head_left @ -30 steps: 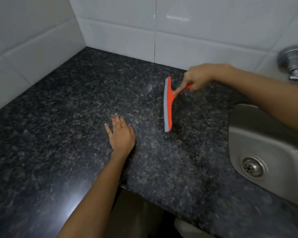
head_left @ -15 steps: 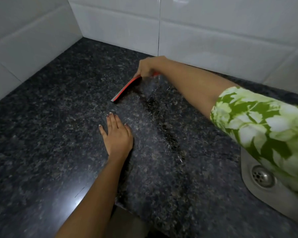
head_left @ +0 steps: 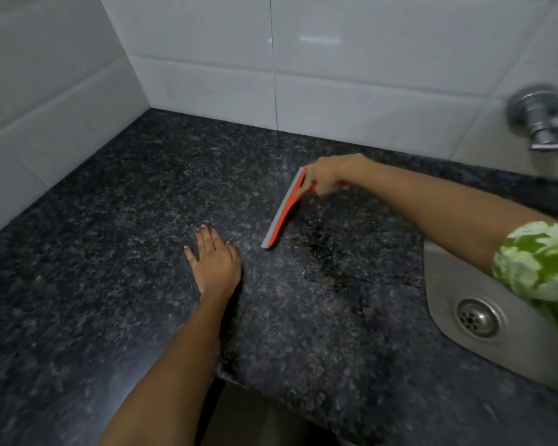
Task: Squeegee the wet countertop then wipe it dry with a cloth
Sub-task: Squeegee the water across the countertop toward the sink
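Note:
An orange squeegee [head_left: 284, 210] with a grey rubber blade lies slanted on the dark speckled granite countertop [head_left: 110, 252]. My right hand [head_left: 331, 175] grips its handle near the back wall. A dark wet patch [head_left: 332, 252] spreads on the stone just right of the blade, toward the sink. My left hand [head_left: 215, 262] rests flat on the counter, palm down, fingers slightly apart, a short way left of the blade's near end. No cloth is in view.
A steel sink [head_left: 448, 284] with a round drain [head_left: 477, 318] is set into the counter at the right. A chrome tap [head_left: 538, 120] juts from the white tiled wall [head_left: 335, 75]. Tiled walls meet in a corner at back left. The counter's front edge has a notch below my left forearm.
My right hand has pulled the squeegee back to the right from its far-left reach near the wall, leaving a wet streak beside the blade. My left hand has stayed flat in place.

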